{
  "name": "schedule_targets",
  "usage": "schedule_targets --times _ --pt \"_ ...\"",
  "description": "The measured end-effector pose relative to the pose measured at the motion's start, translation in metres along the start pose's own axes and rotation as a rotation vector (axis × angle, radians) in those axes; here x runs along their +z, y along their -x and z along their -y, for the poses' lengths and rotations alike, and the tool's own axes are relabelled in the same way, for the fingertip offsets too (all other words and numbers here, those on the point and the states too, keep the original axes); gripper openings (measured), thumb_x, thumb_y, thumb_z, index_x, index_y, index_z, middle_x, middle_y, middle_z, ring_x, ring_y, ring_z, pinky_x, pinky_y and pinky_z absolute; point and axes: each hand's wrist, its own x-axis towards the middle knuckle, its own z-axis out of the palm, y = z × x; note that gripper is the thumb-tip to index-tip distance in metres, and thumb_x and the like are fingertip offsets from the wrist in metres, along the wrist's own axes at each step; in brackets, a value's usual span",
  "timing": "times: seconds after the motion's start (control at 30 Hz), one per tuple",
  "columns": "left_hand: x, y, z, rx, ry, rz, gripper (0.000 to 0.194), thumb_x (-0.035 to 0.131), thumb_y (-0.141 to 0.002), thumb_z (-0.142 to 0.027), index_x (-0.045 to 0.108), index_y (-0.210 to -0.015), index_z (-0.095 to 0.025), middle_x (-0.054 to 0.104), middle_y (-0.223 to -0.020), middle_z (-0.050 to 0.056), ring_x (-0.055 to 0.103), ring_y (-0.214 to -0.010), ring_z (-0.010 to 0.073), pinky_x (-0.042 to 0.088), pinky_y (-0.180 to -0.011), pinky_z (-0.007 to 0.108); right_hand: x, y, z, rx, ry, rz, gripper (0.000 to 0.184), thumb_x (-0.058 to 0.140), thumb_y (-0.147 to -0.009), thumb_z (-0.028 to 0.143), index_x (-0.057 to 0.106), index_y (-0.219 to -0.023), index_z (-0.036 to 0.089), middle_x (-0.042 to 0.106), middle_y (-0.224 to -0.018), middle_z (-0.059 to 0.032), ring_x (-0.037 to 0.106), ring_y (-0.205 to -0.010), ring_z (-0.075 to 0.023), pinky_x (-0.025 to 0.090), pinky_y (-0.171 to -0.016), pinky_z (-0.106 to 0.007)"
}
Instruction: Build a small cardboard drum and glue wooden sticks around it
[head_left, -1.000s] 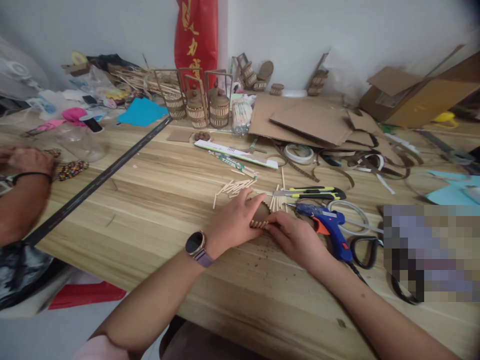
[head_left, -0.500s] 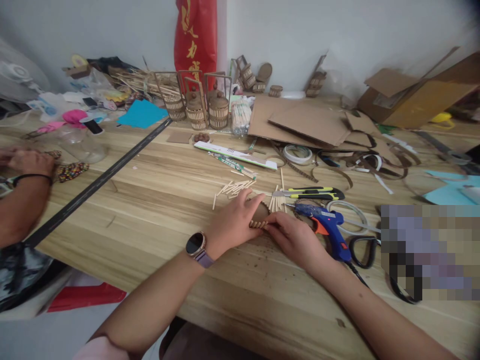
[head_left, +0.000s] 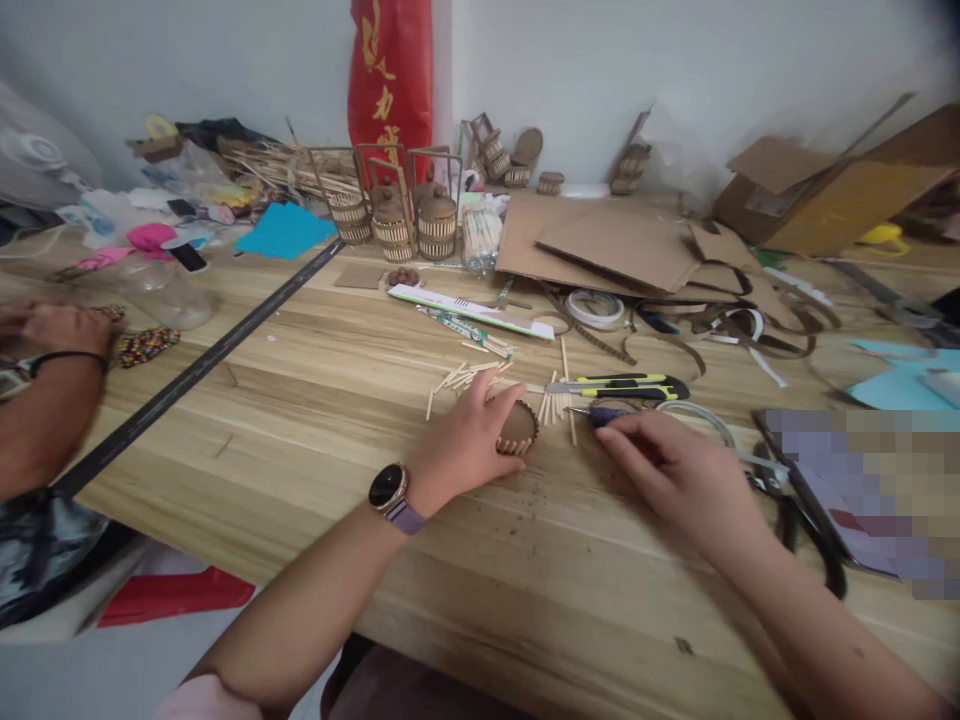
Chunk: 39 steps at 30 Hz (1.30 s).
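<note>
My left hand (head_left: 476, 435), with a watch on its wrist, curves its thumb and fingers around a small round cardboard base (head_left: 519, 425) on the table. Short wooden sticks stand upright in a row along the base's near edge. Over to the right, my right hand (head_left: 675, 480) is closed over the blue hot glue gun (head_left: 604, 415). Only the gun's front and metal nozzle show; its handle is hidden beneath my hand. Cut wooden sticks (head_left: 553, 405) lie between the base and the nozzle, and more loose sticks (head_left: 469, 375) lie behind my left hand.
A yellow-and-black utility knife (head_left: 630, 387) lies behind the glue gun. Scissors (head_left: 814, 530) are at right. Cardboard sheets (head_left: 607, 240), a tape roll (head_left: 596, 306) and finished little baskets (head_left: 394, 225) stand farther back. At left, another person's hands (head_left: 60, 330) work by a black strip (head_left: 202, 365).
My right hand has left the sticks on the round base and moved right, onto the glue gun. My left hand stays around the base.
</note>
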Motion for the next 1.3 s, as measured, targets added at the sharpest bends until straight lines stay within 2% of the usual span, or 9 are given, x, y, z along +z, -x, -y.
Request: schedule_targets --times 0.17,0.27,0.4,0.57,0.7,0.83,0.97,1.13,1.3 --pt "0.003 0.001 -0.005 -0.010 -0.052 -0.067 0.085 0.086 -0.067 -0.029 0.038 -0.137 -0.022 0.025 -0.152 0.019 0.038 -0.137 0.0391 0.044 -0.106 0.053 -0.020 0.009 -0.027 0.304 0.265 -0.044 0.047 0.038 -0.084 0.066 0.056 -0.067 0.026 0.065 -0.062 -0.0080 0.059 -0.056 -0.0270 0.037 -0.052 -0.034" --pt "0.006 0.002 -0.006 -0.014 -0.080 -0.081 0.084 0.085 -0.067 -0.029 0.037 -0.136 -0.023 0.026 -0.152 0.019 0.039 -0.136 0.0397 0.047 -0.102 0.054 -0.026 0.010 -0.037 0.462 0.362 0.074 0.045 0.043 -0.082 0.067 0.060 -0.069 0.027 0.064 -0.056 -0.0078 0.060 -0.055 -0.0295 0.037 -0.051 -0.035" --pt "0.009 0.002 -0.007 -0.041 -0.081 -0.085 0.081 0.083 -0.069 -0.026 0.037 -0.136 -0.023 0.027 -0.152 0.019 0.043 -0.133 0.0398 0.051 -0.098 0.053 -0.024 0.011 -0.047 0.427 0.301 0.253 0.046 0.049 -0.082 0.065 0.065 -0.065 0.026 0.067 -0.056 -0.0090 0.062 -0.052 -0.0285 0.040 -0.050 -0.035" --pt "0.012 0.003 -0.006 -0.026 -0.067 -0.112 0.080 0.080 -0.071 -0.022 0.035 -0.137 -0.027 0.028 -0.151 0.017 0.047 -0.130 0.0387 0.052 -0.096 0.053 -0.010 0.016 -0.062 0.325 0.285 0.233 0.050 0.050 -0.081 0.068 0.054 -0.053 0.026 0.057 -0.046 -0.0048 0.059 -0.045 -0.0255 0.036 -0.046 -0.032" --pt "0.012 0.003 -0.006 -0.035 -0.080 -0.097 0.078 0.078 -0.072 -0.022 0.035 -0.137 -0.023 0.029 -0.150 0.019 0.045 -0.131 0.0390 0.052 -0.095 0.052 -0.012 0.013 -0.059 0.412 0.240 0.282 0.046 0.052 -0.076 0.068 0.050 -0.056 0.027 0.059 -0.052 -0.0048 0.058 -0.050 -0.0257 0.038 -0.050 -0.035" --pt "0.012 0.003 -0.007 -0.059 -0.077 -0.081 0.077 0.078 -0.072 -0.022 0.035 -0.137 -0.022 0.029 -0.150 0.020 0.047 -0.129 0.0392 0.053 -0.094 0.052 -0.024 0.007 -0.043 0.479 0.113 0.205 0.044 0.053 -0.066 0.070 0.052 -0.062 0.026 0.059 -0.056 -0.0049 0.054 -0.054 -0.0244 0.039 -0.053 -0.036" --pt "0.014 0.003 -0.006 -0.042 -0.060 -0.118 0.079 0.078 -0.072 -0.021 0.034 -0.137 -0.027 0.032 -0.148 0.017 0.048 -0.129 0.0381 0.052 -0.094 0.052 -0.023 0.010 -0.035 0.515 -0.252 0.135 0.038 0.064 -0.061 0.061 0.058 -0.068 0.024 0.060 -0.062 -0.0049 0.053 -0.057 -0.0216 0.040 -0.053 -0.034" --pt "0.014 0.004 -0.006 -0.038 -0.068 -0.116 0.080 0.079 -0.071 -0.022 0.034 -0.137 -0.026 0.032 -0.147 0.018 0.048 -0.129 0.0384 0.051 -0.095 0.053 -0.005 0.019 -0.030 0.511 -0.861 0.284 0.033 0.069 -0.069 0.052 0.060 -0.072 0.021 0.047 -0.052 0.0022 0.041 -0.049 -0.0133 0.032 -0.048 -0.028" --pt "0.012 0.003 -0.007 -0.057 -0.087 -0.088 0.077 0.078 -0.072 -0.023 0.035 -0.136 -0.022 0.032 -0.147 0.020 0.048 -0.129 0.0386 0.052 -0.095 0.052 0.008 0.021 -0.029 0.461 -0.880 0.402 0.042 0.069 -0.071 0.058 0.064 -0.077 0.017 0.054 -0.056 0.0000 0.040 -0.048 -0.0109 0.030 -0.047 -0.027"
